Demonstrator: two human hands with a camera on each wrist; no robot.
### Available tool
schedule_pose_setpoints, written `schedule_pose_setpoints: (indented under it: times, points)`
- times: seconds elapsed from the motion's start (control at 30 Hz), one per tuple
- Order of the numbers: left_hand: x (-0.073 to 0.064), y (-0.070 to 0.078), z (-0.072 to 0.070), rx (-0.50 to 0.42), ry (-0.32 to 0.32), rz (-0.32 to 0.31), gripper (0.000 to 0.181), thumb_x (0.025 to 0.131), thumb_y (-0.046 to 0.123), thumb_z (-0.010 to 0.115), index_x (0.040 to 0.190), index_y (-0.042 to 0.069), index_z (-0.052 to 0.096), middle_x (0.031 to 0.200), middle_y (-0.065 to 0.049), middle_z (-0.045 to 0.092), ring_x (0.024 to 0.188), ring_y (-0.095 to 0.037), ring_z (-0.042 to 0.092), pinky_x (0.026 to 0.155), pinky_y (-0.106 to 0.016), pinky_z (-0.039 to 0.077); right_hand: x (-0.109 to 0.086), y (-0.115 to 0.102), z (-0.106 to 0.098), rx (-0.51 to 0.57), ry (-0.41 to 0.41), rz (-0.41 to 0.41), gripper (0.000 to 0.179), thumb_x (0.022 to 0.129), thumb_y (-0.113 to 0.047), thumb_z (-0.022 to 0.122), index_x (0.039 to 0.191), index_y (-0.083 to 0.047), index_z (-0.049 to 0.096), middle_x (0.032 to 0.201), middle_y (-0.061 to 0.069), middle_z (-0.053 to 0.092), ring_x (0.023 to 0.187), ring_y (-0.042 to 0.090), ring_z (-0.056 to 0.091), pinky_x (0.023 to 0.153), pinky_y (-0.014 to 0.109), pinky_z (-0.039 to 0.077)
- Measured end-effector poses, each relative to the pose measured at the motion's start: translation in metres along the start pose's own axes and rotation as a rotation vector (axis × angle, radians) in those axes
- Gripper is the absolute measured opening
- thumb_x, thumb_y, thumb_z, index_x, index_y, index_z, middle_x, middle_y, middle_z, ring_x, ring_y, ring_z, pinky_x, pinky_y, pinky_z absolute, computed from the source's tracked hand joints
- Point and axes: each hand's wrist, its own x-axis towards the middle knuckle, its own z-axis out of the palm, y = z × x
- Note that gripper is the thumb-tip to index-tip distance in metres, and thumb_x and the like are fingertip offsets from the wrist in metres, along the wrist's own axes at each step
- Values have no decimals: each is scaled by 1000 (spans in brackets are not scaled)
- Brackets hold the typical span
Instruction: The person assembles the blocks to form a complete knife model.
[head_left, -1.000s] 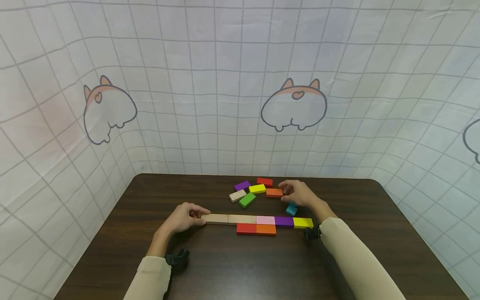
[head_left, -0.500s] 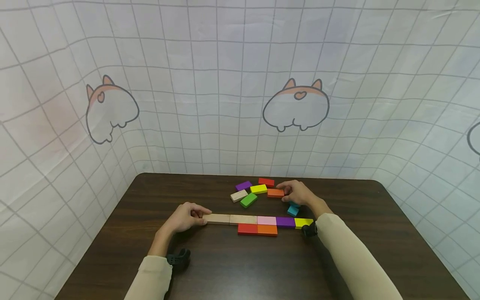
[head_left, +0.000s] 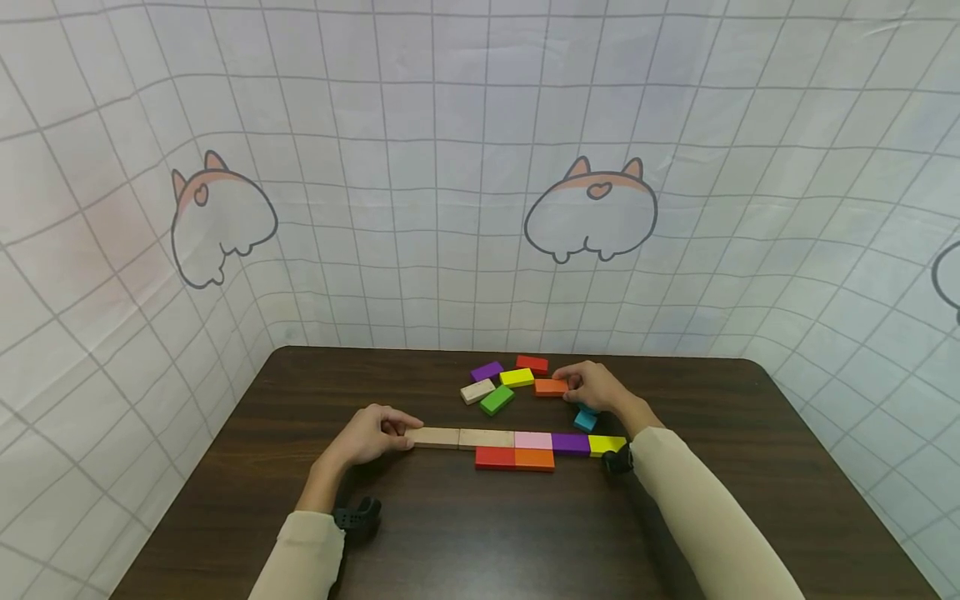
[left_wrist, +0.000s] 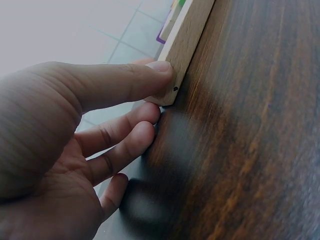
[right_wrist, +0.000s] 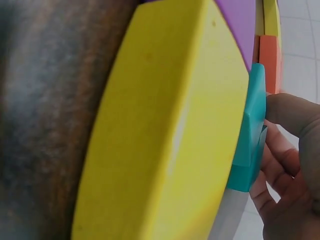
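In the head view my left hand [head_left: 375, 435] pinches the left end of a plain wooden block [head_left: 437, 437], thumb on its near side, as the left wrist view also shows. This block starts a row with another wooden block [head_left: 486, 438], a pink block [head_left: 533, 440], a purple block [head_left: 571, 444] and a yellow block [head_left: 604, 446]. Against the row's front lie a red block [head_left: 495, 457] and an orange block [head_left: 534, 459]. My right hand [head_left: 600, 389] pinches the right end of a loose orange block [head_left: 550, 387]. Blue-green blocks [right_wrist: 245, 135] lie under that hand, partly hidden.
Behind the row lie a green block [head_left: 497, 401], a pale wooden block [head_left: 477, 392], a yellow block [head_left: 517, 378], a purple block [head_left: 487, 372] and a red block [head_left: 532, 364]. A gridded curtain [head_left: 405, 300] surrounds the dark table [head_left: 465, 533].
My right hand has shifted slightly left, its fingers now closer about the loose orange block. My left hand keeps its place on the wooden block. The view has shifted a little.
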Motion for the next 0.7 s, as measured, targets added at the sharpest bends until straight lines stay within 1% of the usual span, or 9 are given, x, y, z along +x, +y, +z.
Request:
schedule_pose_setpoints:
  times: [0.13,0.33,0.53,0.7]
  points:
    - [0,0,1,2,-1,1,25,88,14,81,113,18,80,90,-1,65,74,-18,54,65,-30,47,-5,0,-1,-7,15,-25,37,94,-6,71,131,-8,69,83,4,58,73,17,49,67,31,42]
    - [0,-1,1,-8,3,-4,25,88,14,81,113,18,80,89,-2,65,73,-17,54,64,-30,47,-18,-6,-4,-42,54,-74,37,93,-9,73,130,-10,70,85,2,59,75,16,50,71,31,44]
    - [-1,1,0,-2,0,3,26,88,14,81,114,17,80,90,-2,65,73,-17,54,64,-29,47,-39,-14,-10,-64,92,-126,36,92,-10,74,128,-10,70,87,2,60,76,17,50,70,31,45]
    - [-1,3,-1,-1,-2,3,26,89,13,80,114,16,80,91,-3,65,74,-17,54,65,-30,47,-58,-16,-15,-71,96,-162,36,92,-10,75,127,-10,70,90,2,62,74,14,49,67,28,44]
